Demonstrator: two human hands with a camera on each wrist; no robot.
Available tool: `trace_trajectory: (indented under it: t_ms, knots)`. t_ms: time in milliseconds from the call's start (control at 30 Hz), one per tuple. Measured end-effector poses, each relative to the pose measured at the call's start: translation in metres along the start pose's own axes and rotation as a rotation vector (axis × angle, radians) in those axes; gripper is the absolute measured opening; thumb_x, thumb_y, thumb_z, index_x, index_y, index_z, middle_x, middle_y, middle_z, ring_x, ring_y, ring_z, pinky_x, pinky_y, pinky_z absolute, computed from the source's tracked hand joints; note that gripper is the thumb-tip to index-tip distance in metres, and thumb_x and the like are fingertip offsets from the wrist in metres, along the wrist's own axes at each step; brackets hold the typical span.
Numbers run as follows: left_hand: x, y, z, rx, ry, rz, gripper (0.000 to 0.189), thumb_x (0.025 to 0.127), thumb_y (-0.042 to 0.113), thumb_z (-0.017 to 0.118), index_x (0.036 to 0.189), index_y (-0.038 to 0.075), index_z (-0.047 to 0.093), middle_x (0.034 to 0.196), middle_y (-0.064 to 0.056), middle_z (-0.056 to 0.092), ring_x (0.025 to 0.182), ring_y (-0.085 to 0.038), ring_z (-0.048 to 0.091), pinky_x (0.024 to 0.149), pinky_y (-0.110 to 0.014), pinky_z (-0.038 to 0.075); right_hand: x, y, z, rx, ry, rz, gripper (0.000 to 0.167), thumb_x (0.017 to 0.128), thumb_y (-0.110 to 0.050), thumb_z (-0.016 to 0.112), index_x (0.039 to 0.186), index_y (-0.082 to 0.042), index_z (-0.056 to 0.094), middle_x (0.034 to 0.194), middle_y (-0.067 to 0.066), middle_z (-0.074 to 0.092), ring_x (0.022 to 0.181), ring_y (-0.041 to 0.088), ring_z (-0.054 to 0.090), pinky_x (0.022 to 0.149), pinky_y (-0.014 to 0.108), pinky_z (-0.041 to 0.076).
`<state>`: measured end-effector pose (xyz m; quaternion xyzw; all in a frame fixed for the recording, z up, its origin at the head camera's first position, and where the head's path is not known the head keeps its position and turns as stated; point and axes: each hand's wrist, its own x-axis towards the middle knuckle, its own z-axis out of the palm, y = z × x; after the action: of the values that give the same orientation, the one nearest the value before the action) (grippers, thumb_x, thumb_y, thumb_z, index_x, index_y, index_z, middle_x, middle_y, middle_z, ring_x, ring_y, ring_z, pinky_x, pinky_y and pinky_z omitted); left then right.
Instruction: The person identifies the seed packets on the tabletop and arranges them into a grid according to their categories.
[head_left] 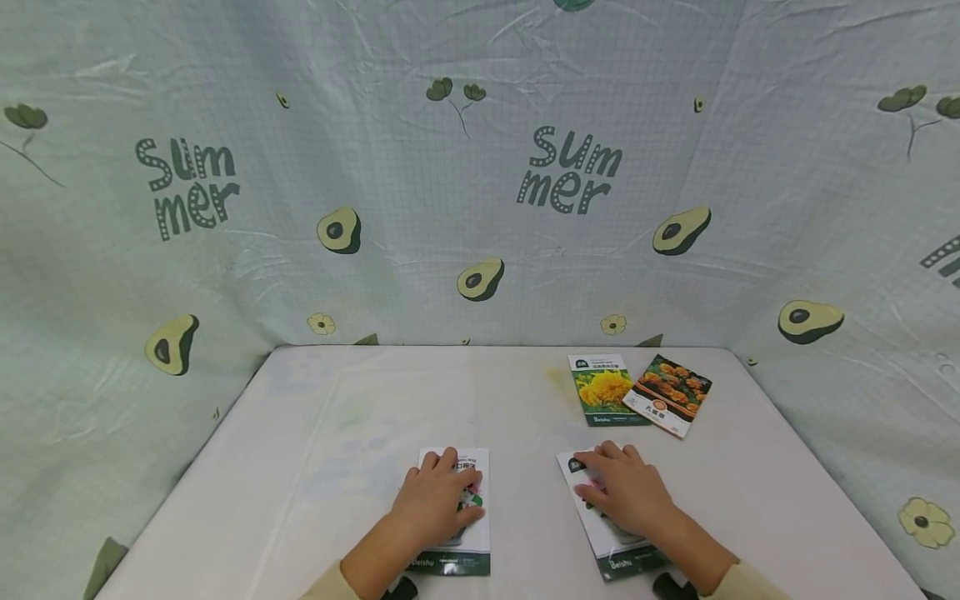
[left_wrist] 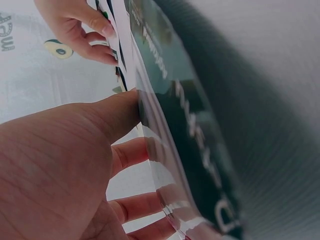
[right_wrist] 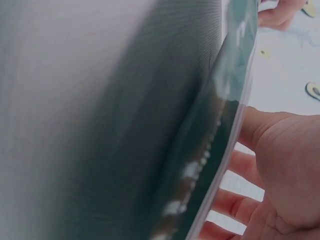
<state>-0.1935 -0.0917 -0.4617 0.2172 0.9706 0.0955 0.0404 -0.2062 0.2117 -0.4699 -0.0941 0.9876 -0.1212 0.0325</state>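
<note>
My left hand (head_left: 433, 502) rests on a white seed packet (head_left: 476, 546) with a dark green bottom band, its fingers spread over the printed picture. Farther right, my right hand (head_left: 628, 492) lies on a second seed packet (head_left: 609, 552), which is turned at a slant. In the left wrist view, the thumb and fingertips touch the glossy face of the packet (left_wrist: 182, 125), and its green end is close to the camera. The right wrist view likewise has relaxed fingers (right_wrist: 239, 165) against the other packet (right_wrist: 212, 145). Both hands partly cover the packets' flower pictures.
Behind my right hand, a yellow-flower seed packet (head_left: 604, 388) lies partly under an orange-flower packet (head_left: 670, 393). The white table (head_left: 315, 467) meets a hanging sheet (head_left: 405, 167) printed with avocados at its back and sides.
</note>
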Motion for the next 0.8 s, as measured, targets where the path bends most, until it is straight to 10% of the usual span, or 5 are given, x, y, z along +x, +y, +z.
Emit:
trace_trajectory:
  t_ms: [800]
  knots:
    - [0.0,0.001,-0.001,-0.013,0.0,-0.005,0.048,0.09,0.05,0.075,0.13,0.025,0.068,0.123,-0.008,0.054,0.112,-0.031,0.05,0.08,-0.05,0.045,-0.002,-0.003,-0.008,0.071,-0.057,0.015,0.052,0.089,-0.039,0.078,0.136,-0.019,0.068,0.131,0.009,0.063,0.108,0.026,0.054,0.091,0.054,0.053]
